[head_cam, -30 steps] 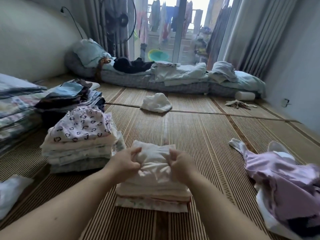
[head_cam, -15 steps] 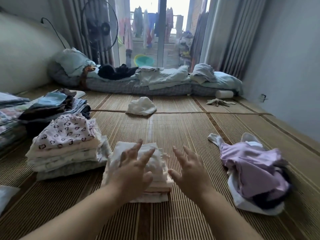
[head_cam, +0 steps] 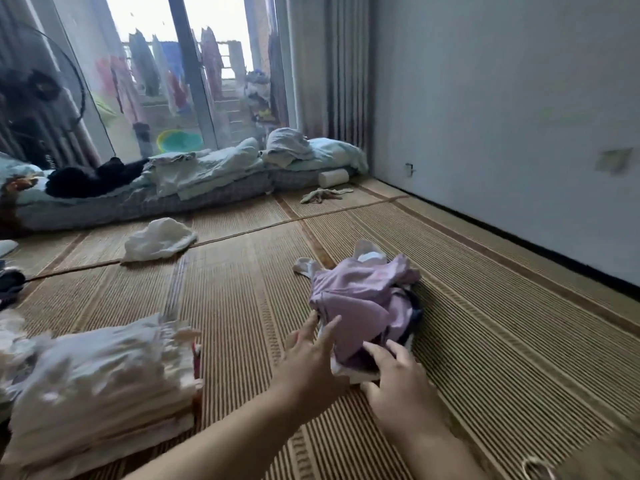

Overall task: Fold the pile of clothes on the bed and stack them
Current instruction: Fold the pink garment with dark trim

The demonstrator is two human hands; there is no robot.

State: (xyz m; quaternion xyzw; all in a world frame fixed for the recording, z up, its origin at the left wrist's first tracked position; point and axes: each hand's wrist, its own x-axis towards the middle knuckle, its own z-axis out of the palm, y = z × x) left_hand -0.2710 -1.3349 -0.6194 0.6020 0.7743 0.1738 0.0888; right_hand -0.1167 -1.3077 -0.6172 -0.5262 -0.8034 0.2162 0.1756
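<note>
Both hands at the near edge of the pile (head_cam: 363,303), a crumpled lilac heap w/ white and dark bits, mid-right on the mat (head_cam: 485,341). Left hand (head_cam: 304,358) spread wide, fingertips at the pile's left side, gripping nothing. Right hand (head_cam: 398,372) open too, fingers on the near-right edge, not closed yet. Finished stack (head_cam: 100,386) sits near left, well apart.

Risks: garments look tangled, so pulling one may drag others along. Lilac fabric looks slick, so it could slip from a loose pinch. A wide sweep back left could knock the stack.
</note>
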